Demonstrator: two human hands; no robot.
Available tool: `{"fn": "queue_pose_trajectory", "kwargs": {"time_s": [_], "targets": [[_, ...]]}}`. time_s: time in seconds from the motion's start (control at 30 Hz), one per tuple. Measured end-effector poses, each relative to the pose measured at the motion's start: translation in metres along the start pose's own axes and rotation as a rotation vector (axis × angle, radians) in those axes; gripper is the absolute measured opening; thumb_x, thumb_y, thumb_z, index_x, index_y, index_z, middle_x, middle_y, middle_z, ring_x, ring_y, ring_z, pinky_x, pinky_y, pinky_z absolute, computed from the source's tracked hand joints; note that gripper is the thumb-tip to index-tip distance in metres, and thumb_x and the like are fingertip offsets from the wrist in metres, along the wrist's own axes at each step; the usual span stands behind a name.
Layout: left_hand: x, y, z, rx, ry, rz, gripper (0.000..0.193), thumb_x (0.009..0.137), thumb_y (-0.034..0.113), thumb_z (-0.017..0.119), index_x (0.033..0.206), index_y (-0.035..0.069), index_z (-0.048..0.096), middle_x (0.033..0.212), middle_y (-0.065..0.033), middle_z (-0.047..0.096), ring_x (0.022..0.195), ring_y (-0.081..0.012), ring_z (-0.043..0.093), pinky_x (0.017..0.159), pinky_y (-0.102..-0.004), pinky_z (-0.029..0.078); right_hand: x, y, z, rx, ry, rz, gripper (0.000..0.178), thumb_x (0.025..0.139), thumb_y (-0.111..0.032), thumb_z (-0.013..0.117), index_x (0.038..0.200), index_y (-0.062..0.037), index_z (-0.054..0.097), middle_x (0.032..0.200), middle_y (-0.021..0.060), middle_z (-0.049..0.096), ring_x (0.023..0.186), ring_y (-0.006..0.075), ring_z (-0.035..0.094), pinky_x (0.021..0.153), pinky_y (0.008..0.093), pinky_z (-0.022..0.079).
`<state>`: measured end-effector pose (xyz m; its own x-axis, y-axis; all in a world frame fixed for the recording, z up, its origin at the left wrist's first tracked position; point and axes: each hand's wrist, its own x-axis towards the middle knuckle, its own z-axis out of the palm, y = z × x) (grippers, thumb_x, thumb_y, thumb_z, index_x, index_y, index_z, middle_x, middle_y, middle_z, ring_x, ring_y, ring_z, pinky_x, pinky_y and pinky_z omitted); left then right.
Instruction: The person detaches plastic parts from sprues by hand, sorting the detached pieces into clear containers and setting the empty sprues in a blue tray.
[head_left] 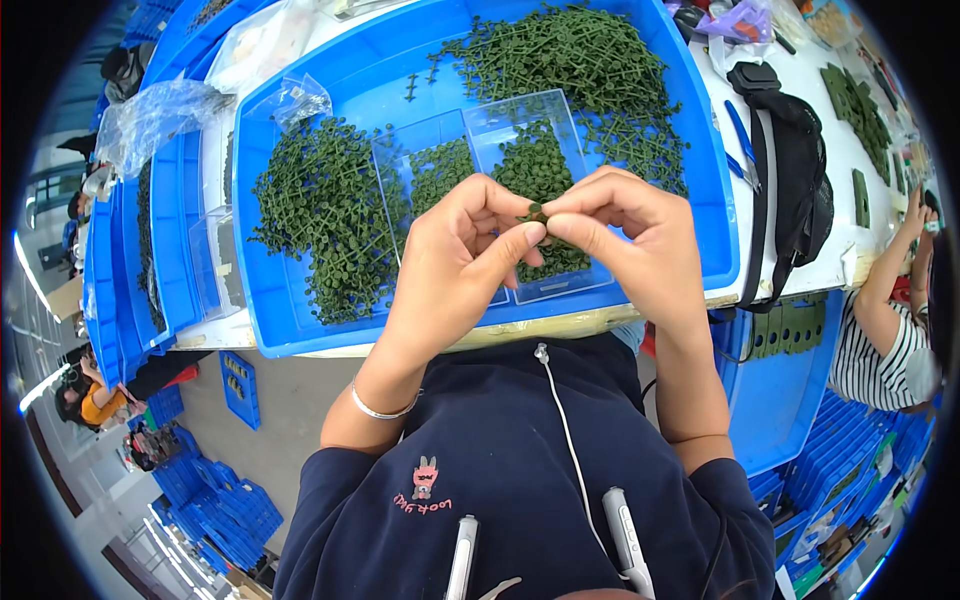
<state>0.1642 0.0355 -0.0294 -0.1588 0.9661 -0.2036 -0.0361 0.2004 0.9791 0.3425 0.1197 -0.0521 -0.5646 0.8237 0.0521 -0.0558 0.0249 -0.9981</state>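
Observation:
My left hand [455, 255] and my right hand [630, 245] meet fingertip to fingertip over a big blue tray [300, 320]. Both pinch one small dark green plastic piece [537, 211] between thumbs and forefingers. Under the hands lie two clear plastic boxes, the left one [425, 150] and the right one [525, 125], each holding several small green pieces. A heap of green sprue pieces [325, 215] fills the tray's left side. Another green heap [575, 60] lies at its far right. A silver bangle [383, 410] circles my left wrist.
A black bag [795, 160] and blue-handled pliers [742, 140] lie on the white table right of the tray. Another person in a striped shirt [885, 350] sits at the right. Stacked blue trays [135, 270] stand at the left, with clear bags [160, 115]. Blue crates [215, 505] cover the floor.

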Motion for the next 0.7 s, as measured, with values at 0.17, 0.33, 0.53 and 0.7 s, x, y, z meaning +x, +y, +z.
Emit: {"fn": "queue_pose_trajectory", "kwargs": {"time_s": [0.17, 0.33, 0.53, 0.7], "targets": [[0.001, -0.001, 0.004, 0.249, 0.054, 0.115, 0.011, 0.097, 0.001, 0.069, 0.104, -0.001, 0.060, 0.095, -0.0088, 0.070, 0.079, -0.0116, 0.069, 0.061, -0.0220, 0.052, 0.001, -0.004, 0.008, 0.121, 0.062, 0.160, 0.014, 0.097, -0.013, 0.072, 0.099, 0.0007, 0.074, 0.087, 0.0036, 0.073, 0.079, 0.0088, 0.066, 0.070, 0.0233, 0.052], [-0.002, -0.004, 0.005, 0.180, 0.079, 0.180, 0.011, 0.097, 0.000, 0.069, 0.104, -0.001, 0.061, 0.097, -0.0085, 0.069, 0.081, -0.0117, 0.068, 0.062, -0.0224, 0.052, 0.008, -0.003, 0.010, 0.227, 0.153, 0.151, 0.016, 0.100, -0.016, 0.069, 0.100, -0.0003, 0.073, 0.085, 0.0025, 0.072, 0.078, 0.0075, 0.066, 0.066, 0.0234, 0.051], [0.002, 0.000, -0.005, -0.067, 0.164, 0.062, 0.028, 0.098, 0.002, 0.066, 0.124, -0.006, 0.065, 0.098, -0.0132, 0.072, 0.080, -0.0164, 0.070, 0.062, -0.0242, 0.054, 0.008, -0.008, 0.010, -0.188, 0.120, 0.018, 0.017, 0.093, -0.005, 0.070, 0.109, -0.0032, 0.075, 0.093, 0.0041, 0.071, 0.085, 0.0106, 0.068, 0.068, 0.0251, 0.052], [0.004, -0.003, -0.016, -0.339, 0.167, -0.009, 0.022, 0.098, 0.001, 0.065, 0.119, -0.006, 0.063, 0.104, -0.0221, 0.074, 0.088, -0.0229, 0.074, 0.067, -0.0294, 0.061, 0.006, -0.008, 0.010, -0.159, 0.087, -0.042, 0.019, 0.094, -0.003, 0.070, 0.112, 0.0003, 0.074, 0.104, 0.0058, 0.068, 0.091, 0.0117, 0.067, 0.074, 0.0236, 0.053]]}}
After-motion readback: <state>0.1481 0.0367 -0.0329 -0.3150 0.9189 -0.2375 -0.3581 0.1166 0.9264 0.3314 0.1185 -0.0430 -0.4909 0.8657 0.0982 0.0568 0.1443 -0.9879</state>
